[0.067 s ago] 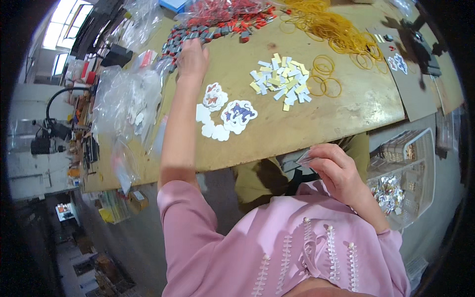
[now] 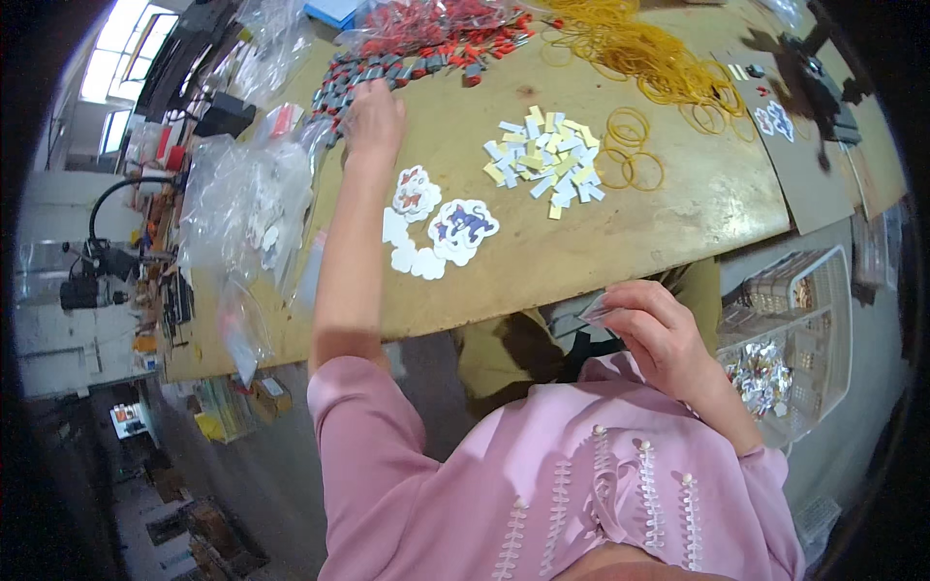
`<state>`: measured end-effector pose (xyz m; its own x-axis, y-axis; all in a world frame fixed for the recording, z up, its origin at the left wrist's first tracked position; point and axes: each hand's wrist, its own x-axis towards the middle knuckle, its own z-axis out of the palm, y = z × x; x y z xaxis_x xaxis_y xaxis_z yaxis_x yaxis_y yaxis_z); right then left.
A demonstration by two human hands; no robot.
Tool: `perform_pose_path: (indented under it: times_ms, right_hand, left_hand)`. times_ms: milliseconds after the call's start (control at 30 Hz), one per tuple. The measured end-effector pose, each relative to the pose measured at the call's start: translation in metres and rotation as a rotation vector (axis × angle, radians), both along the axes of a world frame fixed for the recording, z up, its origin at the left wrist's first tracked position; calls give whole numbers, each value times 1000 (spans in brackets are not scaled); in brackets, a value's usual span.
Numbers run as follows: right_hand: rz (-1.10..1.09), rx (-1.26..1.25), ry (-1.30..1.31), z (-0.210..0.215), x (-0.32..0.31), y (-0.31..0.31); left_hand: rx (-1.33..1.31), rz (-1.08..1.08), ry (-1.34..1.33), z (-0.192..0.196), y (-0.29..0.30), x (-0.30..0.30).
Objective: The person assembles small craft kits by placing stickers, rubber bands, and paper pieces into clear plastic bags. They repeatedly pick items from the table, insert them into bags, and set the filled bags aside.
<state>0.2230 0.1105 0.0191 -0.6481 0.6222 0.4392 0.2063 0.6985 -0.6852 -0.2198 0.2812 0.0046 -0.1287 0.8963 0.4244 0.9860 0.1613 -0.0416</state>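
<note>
My left hand reaches across the table to the near edge of a pile of small grey and red parts. Its fingers are curled down among them, and the fingertips are hidden. Close to my body, below the table's front edge, my right hand pinches a small clear plastic piece, which looks like a little bag. Between the hands lie cloud-shaped cards with a blue figure and others with a red-brown print. To their right is a heap of small white and yellow rectangular pieces.
Yellow rubber bands spread over the table's far right. Clear plastic bags lie at the left, and a red pile sits at the back. A grey board borders the right side. A white plastic basket stands below, right.
The picture has shifted very slightly. My left hand stays at the edge of the grey and red parts, its fingers drawn back a little. My right hand has not moved.
</note>
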Motion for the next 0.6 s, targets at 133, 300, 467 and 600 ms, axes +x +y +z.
perform_pose_path:
  times_ms: [133, 300, 467, 600]
  right_hand:
    - [9, -52, 5, 3, 6, 4]
    - [-39, -77, 34, 1, 6, 8]
    - [52, -127, 81, 16, -7, 17]
    - [93, -196, 119, 21, -2, 20]
  left_hand:
    - [-194, 104, -128, 6, -21, -5]
    - [-179, -151, -1294, 51, -87, 93]
    - [-90, -874, -1458, 49, -172, 204]
    - [-158, -816, -1135, 51, -184, 213]
